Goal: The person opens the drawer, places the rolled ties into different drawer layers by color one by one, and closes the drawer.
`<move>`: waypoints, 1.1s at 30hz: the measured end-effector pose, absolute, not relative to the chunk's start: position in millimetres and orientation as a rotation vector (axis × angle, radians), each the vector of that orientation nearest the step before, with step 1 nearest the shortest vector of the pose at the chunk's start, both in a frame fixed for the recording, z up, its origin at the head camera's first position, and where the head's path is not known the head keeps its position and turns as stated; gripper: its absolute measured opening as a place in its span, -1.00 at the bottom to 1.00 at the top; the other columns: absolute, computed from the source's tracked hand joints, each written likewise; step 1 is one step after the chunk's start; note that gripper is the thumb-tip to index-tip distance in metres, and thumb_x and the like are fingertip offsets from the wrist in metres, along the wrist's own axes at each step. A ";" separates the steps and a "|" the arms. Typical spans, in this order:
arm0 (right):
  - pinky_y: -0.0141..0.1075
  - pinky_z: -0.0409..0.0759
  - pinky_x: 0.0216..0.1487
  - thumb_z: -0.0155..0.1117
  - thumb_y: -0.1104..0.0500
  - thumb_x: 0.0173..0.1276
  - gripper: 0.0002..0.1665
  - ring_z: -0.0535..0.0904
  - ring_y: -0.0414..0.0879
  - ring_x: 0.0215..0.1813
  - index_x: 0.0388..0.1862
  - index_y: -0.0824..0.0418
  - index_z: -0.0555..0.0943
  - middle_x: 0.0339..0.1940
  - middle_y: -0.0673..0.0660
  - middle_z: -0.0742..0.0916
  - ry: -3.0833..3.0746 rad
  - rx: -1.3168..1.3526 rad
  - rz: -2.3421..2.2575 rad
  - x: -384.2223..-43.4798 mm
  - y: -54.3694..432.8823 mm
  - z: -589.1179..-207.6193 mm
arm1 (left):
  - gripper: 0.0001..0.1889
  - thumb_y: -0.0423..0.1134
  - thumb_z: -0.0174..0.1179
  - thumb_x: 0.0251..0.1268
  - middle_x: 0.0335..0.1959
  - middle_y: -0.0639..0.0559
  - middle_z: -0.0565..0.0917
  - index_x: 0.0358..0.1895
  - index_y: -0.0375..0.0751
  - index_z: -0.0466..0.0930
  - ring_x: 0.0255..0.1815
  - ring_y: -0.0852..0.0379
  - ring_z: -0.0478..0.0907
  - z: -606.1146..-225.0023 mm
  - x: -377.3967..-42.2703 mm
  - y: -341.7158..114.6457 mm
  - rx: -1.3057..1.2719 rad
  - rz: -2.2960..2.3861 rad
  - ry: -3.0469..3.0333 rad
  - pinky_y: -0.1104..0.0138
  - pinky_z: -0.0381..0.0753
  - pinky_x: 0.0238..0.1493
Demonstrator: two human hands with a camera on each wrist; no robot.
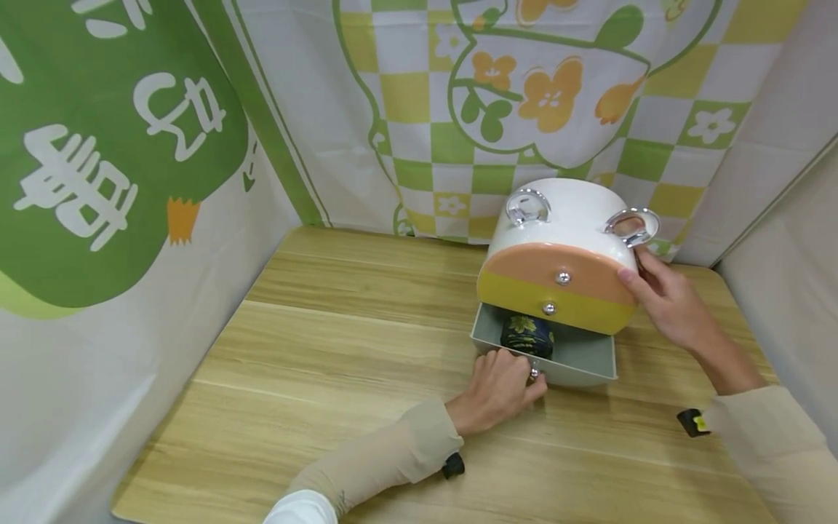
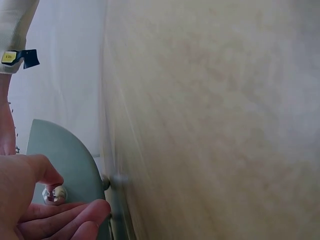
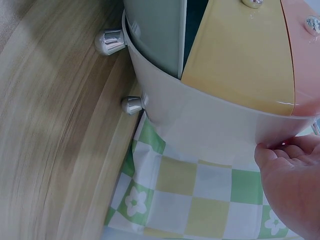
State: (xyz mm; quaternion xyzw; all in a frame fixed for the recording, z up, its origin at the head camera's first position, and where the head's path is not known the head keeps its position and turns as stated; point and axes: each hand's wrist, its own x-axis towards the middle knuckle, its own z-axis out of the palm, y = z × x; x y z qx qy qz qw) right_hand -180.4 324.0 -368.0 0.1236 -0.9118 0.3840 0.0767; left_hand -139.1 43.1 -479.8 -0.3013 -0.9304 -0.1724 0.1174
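Note:
A small round-topped drawer cabinet (image 1: 563, 211) with a white shell and two silver ring ears stands toward the right of the table. Its orange and yellow drawers are closed; the grey-green bottom drawer (image 1: 585, 360) is pulled out. Inside it lies a dark rounded item with a yellow leaf pattern (image 1: 527, 335), its kind unclear. My left hand (image 1: 497, 389) pinches the silver knob (image 2: 54, 194) of that drawer between thumb and fingers. My right hand (image 1: 674, 302) grips the cabinet's right side below the ear, with the thumb near the front edge and some fingers hidden behind.
The cabinet stands on a wood-grain table (image 1: 314, 349), on small silver feet (image 3: 111, 42). A patterned curtain (image 1: 406, 124) hangs close behind it. White cloth (image 1: 792, 240) walls the right side, and a green printed cloth (image 1: 131, 145) the left.

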 end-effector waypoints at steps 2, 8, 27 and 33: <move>-0.88 0.24 0.10 0.03 -0.01 0.71 -0.21 0.34 0.46 0.51 0.76 0.11 0.01 0.64 0.47 0.31 -2.739 0.367 1.144 -180.3 324.1 -368.2 | -0.39 0.04 0.23 0.41 -0.84 0.24 0.24 -0.83 0.13 0.20 -0.76 0.29 0.29 -480.2 -140.6 43.5 -0.880 -0.506 -2.711 0.45 0.11 -0.83; -0.87 0.25 0.10 0.03 0.00 0.71 -0.21 0.34 0.47 0.51 0.76 0.10 0.01 0.64 0.47 0.31 -2.736 0.371 1.144 -180.0 324.5 -370.3 | -0.40 0.02 0.24 0.40 -0.84 0.24 0.25 -0.83 0.13 0.20 -0.76 0.28 0.30 -482.3 -144.3 45.6 -0.883 -0.506 -2.680 0.45 0.13 -0.81; -0.87 0.28 0.08 0.05 0.01 0.71 -0.20 0.34 0.45 0.51 0.76 0.09 -0.01 0.64 0.47 0.29 -2.732 0.365 1.157 -179.1 324.2 -370.9 | -0.41 -0.01 0.25 0.37 -0.84 0.25 0.14 -0.84 0.12 0.20 -0.78 0.30 0.21 -484.2 -160.8 55.8 -0.818 -0.534 -2.678 0.46 0.08 -0.86; -0.86 0.28 0.09 0.04 0.01 0.71 -0.20 0.33 0.46 0.52 0.76 0.09 -0.01 0.65 0.47 0.28 -2.728 0.364 1.163 -178.9 323.9 -370.3 | -0.41 -0.02 0.25 0.38 -0.82 0.25 0.12 -0.82 0.11 0.17 -0.77 0.30 0.20 -483.2 -165.8 59.0 -0.792 -0.528 -2.690 0.45 0.11 -0.84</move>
